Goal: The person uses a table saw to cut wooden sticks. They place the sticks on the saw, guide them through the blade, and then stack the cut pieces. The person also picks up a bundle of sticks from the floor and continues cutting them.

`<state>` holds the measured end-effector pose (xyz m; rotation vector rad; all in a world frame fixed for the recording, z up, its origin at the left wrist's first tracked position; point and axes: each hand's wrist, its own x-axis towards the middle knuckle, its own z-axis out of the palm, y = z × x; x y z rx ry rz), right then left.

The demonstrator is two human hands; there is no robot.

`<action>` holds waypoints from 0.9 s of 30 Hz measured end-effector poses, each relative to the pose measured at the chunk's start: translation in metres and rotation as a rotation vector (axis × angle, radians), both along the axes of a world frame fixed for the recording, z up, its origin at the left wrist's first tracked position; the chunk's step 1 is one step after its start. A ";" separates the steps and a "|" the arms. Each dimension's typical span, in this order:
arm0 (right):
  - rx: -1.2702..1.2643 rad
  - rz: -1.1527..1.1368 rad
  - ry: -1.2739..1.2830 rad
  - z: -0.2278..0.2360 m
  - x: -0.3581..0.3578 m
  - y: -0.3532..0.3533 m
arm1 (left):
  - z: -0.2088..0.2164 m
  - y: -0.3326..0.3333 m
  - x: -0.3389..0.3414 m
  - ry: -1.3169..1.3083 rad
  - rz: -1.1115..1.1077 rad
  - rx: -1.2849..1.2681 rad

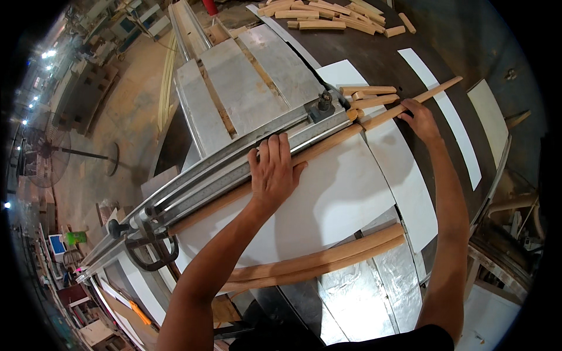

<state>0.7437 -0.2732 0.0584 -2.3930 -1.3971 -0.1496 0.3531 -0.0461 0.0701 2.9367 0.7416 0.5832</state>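
Note:
A long, narrow wooden strip (336,140) lies slantwise along a metal saw fence (222,175), over a white panel (328,193). My left hand (272,172) hooks its fingers over the fence, its thumb pressed on the strip. Farther right, my right hand (420,120) grips the same strip between thumb and fingers, near its far end. Several short wooden pieces (369,90) lie beside the strip, just left of my right hand. The contact under my left palm is hidden.
Two long wooden strips (328,257) lie nearer me. A C-clamp (152,260) hangs at the fence's left end. Beyond the fence is a grey metal table (257,70). Several wood offcuts (333,14) are heaped at the back. A standing fan (50,152) is far left.

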 end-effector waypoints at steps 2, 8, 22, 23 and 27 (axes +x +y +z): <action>-0.030 -0.016 -0.008 0.003 0.001 -0.011 | -0.001 -0.002 0.002 0.003 -0.003 -0.021; -0.128 -0.124 0.019 0.009 -0.029 -0.060 | 0.007 -0.005 -0.004 -0.050 0.000 -0.045; -0.080 -0.085 0.015 0.016 -0.087 -0.125 | -0.004 -0.010 -0.006 -0.172 0.016 -0.032; -0.081 -0.084 0.007 0.021 -0.092 -0.124 | -0.004 -0.010 -0.007 -0.171 0.014 -0.036; -0.061 -0.072 -0.009 0.044 -0.106 -0.121 | -0.003 -0.011 -0.006 -0.168 0.003 -0.052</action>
